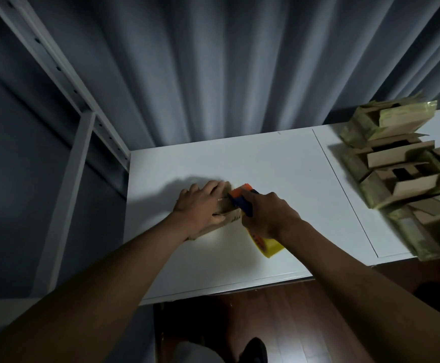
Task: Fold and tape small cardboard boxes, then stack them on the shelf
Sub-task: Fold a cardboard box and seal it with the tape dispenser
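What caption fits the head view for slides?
Left hand steadies small brown cardboard box on white table; right hand runs orange-blue tape dispenser across it.

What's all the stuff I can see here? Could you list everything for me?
Cardboard box: one, brown, on the table's left half, under the left hand.
Tape dispenser: one, orange and dark blue, with a yellow tape roll, against the box.
Flat box pile: one heap, brown and greenish, at the table's right end.
Table: one, white.
Shelf frame: one, pale grey metal, left.
Curtain: grey, behind.
Floor: dark wood.
Left hand: rests on the box.
Right hand: grips the dispenser.
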